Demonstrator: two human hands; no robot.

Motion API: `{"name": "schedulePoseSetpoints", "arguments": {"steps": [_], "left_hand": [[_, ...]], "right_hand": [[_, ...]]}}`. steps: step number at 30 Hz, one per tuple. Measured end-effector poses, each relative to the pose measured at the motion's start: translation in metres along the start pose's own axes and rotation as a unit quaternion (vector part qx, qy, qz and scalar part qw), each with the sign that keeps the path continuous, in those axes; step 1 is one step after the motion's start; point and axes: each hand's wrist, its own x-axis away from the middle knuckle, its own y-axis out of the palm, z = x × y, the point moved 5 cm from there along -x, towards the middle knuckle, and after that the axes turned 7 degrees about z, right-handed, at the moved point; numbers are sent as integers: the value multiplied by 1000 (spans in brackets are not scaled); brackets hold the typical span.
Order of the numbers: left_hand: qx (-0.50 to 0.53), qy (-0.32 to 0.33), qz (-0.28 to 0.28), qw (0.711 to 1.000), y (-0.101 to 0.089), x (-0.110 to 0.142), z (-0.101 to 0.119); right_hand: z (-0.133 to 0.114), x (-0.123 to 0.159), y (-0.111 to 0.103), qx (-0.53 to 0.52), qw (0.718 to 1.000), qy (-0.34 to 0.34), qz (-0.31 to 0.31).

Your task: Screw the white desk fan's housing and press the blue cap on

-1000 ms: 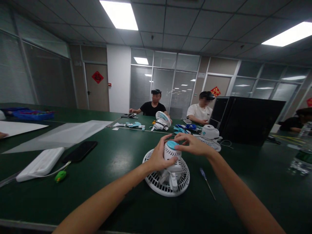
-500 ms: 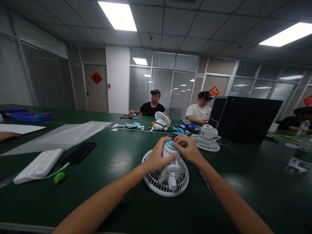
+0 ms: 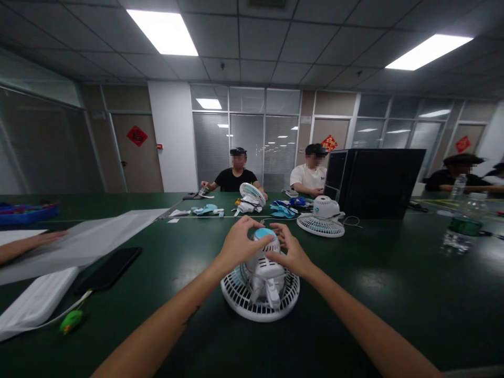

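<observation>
A white fan (image 3: 262, 314) lies face down on the green table, its round grille underneath and its motor housing pointing up. A light-blue round cap (image 3: 263, 233) tops the housing. My left hand (image 3: 241, 242) curls around the housing's upper left side, its thumb over the cap's near edge. From the right, my right hand (image 3: 292, 253) curves around the housing, thumb in front and fingers near the cap's rim. Some fingertips of both hands are hidden behind the housing. A white clip-like part (image 3: 272, 294) of the fan faces me.
A second white fan (image 3: 321, 226) lies face down beyond my right hand, near a black computer case (image 3: 378, 184). Blue fan blades (image 3: 283, 211) and other parts lie farther back. Left are a black phone (image 3: 110, 269), a white power strip-like block (image 3: 37, 296) and another person's hand (image 3: 49, 239).
My left thumb has moved up onto the cap's edge. My right hand has shifted from the cap top to the housing's side. The view has swung right; the thin rod beside the fan is hidden.
</observation>
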Motion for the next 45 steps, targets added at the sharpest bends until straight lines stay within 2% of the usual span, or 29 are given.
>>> {"name": "schedulePoseSetpoints", "arguments": {"steps": [4,11,15,19,22,25,27,32,37,42,45], "left_hand": [[-78,39,-31,996,-7,-2,10],[-245,80,-18,966,-5,-12,37],[-279,70,-56,956,0,-18,48],[-282,57,-108,951,-3,-18,51],[-219,77,-169,958,-4,-16,47],[-91,109,-231,962,-2,-15,40],[-18,117,-251,961,-2,-17,33],[109,70,-305,943,5,-24,9],[183,49,-366,911,11,-27,3],[161,62,-377,910,8,-25,12],[134,91,-323,932,3,-23,19]], "right_hand": [[-3,0,0,-6,1000,6,6],[-7,1,-1,14,1000,-19,3],[-8,1,-2,17,1000,-15,3],[-8,0,-3,25,999,-23,13],[-8,0,-2,25,999,-31,10],[-7,0,-2,13,999,-35,0],[-6,1,-2,4,1000,-31,-2],[-4,1,-3,-2,1000,-18,0],[-4,1,-4,-11,1000,-2,0],[-6,0,-3,-20,1000,5,0],[-5,0,-2,-28,1000,5,-2]]}}
